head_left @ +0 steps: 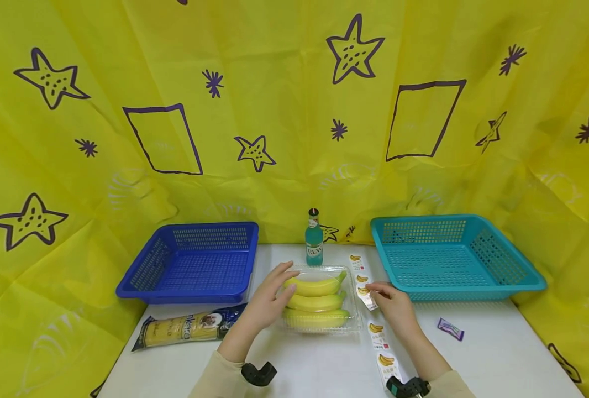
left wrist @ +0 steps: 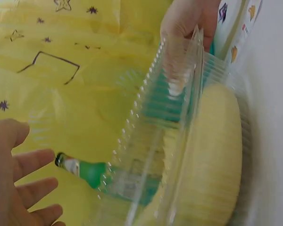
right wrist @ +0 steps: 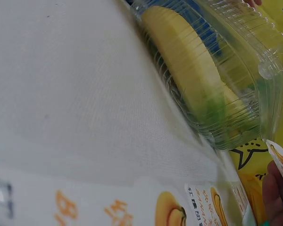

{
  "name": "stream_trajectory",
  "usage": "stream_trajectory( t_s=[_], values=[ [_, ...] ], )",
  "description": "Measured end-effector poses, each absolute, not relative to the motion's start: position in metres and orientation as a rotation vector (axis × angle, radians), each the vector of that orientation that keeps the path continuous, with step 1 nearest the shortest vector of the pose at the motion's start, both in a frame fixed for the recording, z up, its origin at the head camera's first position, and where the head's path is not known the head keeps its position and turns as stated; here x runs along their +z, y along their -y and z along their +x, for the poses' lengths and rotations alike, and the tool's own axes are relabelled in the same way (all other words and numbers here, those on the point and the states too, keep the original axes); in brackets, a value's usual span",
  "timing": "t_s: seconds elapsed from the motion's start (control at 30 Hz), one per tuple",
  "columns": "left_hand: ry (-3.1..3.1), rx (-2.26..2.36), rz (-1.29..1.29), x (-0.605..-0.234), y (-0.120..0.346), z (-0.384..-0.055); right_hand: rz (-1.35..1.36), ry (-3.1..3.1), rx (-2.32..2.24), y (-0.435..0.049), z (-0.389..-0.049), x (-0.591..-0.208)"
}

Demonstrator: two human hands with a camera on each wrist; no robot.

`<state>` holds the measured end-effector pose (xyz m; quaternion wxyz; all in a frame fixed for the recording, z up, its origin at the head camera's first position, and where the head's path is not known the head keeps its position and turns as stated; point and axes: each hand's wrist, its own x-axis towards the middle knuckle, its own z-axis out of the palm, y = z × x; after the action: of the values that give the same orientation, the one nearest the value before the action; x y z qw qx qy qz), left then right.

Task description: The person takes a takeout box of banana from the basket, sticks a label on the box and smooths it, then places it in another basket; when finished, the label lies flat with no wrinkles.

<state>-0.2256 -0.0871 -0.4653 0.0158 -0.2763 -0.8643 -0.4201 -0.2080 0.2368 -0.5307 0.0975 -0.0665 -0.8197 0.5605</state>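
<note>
A lidded clear plastic box [head_left: 355, 325] lies on the white table with several bananas [head_left: 316, 302] inside. By its left edge is my left hand [head_left: 267, 301], fingers spread and nothing in its grip; the left wrist view shows these fingers [left wrist: 35, 165] apart from the box. My right hand [head_left: 395, 310], to the right of the box, pinches a banana sticker [head_left: 367, 298] between thumb and fingers. That sticker [right wrist: 279, 157] appears at the right edge of the right wrist view, close to the box's corner. More banana stickers [head_left: 378, 335] run in a strip down the table.
A blue basket [head_left: 247, 287] stands at the left and a teal basket [head_left: 518, 282] at the right. Behind the box stands a green bottle [head_left: 314, 243]. A pasta packet [head_left: 180, 330] lies at the left, a small purple packet [head_left: 451, 329] at the right. Yellow cloth [head_left: 294, 110] hangs behind.
</note>
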Motion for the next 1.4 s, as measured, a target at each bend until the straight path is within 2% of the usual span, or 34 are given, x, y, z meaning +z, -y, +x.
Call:
stream_trajectory(
  t_s=[0.17,0.4,0.73,1.13,1.4],
  values=[
    [2.654,-1.429,-0.679,-0.481,0.095,-0.234,-0.193,2.403,1.664,-0.236,-0.208,-0.531],
    [2.533,-1.7,-0.299,-0.499,0.096,-0.242,-0.067,2.403,1.549,-0.232,-0.205,-0.531],
    [2.403,-1.974,-0.07,-0.525,0.096,-0.247,0.008,2.429,1.417,-0.228,-0.202,-0.538],
    [2.31,-2.136,-0.034,-0.535,0.093,-0.244,0.255,2.263,0.865,-0.22,-0.189,-0.52],
    [2.317,-2.17,-0.025,-0.54,0.092,-0.242,0.161,2.317,1.121,-0.221,-0.197,-0.494]
  ],
)
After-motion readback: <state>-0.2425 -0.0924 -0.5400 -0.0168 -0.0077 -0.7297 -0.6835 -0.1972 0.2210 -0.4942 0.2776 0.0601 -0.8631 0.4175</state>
